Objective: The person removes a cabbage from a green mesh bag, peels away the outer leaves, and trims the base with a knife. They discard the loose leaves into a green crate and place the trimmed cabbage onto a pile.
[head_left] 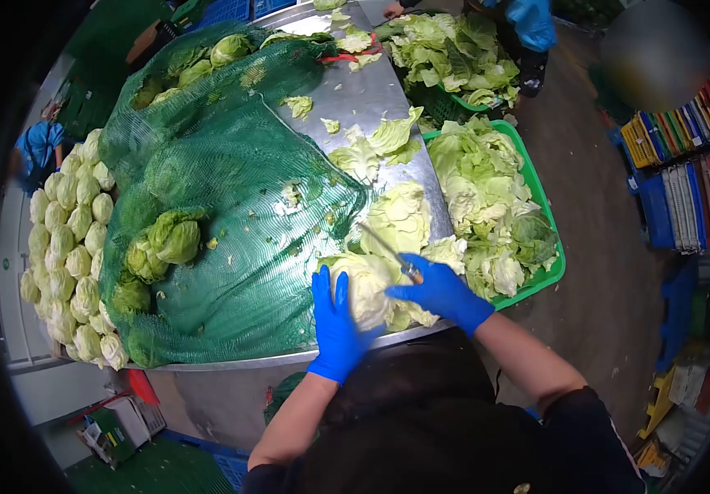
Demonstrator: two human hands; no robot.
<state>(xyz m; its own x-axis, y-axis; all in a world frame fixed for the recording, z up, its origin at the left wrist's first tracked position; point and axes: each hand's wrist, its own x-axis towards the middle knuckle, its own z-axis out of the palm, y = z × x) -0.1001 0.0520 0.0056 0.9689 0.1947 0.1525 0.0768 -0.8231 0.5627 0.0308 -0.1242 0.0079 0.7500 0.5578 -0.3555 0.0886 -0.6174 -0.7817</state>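
Note:
At the near edge of the metal table [340, 103], my left hand [336, 329], in a blue glove, steadies a pale green cabbage [363, 288] from its left side. My right hand [445, 292], also gloved in blue, grips a knife [385, 247] by its handle, with the blade pointing up and left above the cabbage. Loose cabbage leaves [400, 214] lie just beyond and under it. A green mesh sack [239, 177] spreads over the table to the left, with untrimmed cabbages [175, 237] in or under the netting.
Right of the table stands a green crate [558, 263] full of leaves, with another leaf-filled crate [480, 105] behind. Pale cabbages [62, 247] are piled at the left. Other people, one in blue [39, 146], stand at the far left and top right. Stacked coloured crates [684, 198] line the right.

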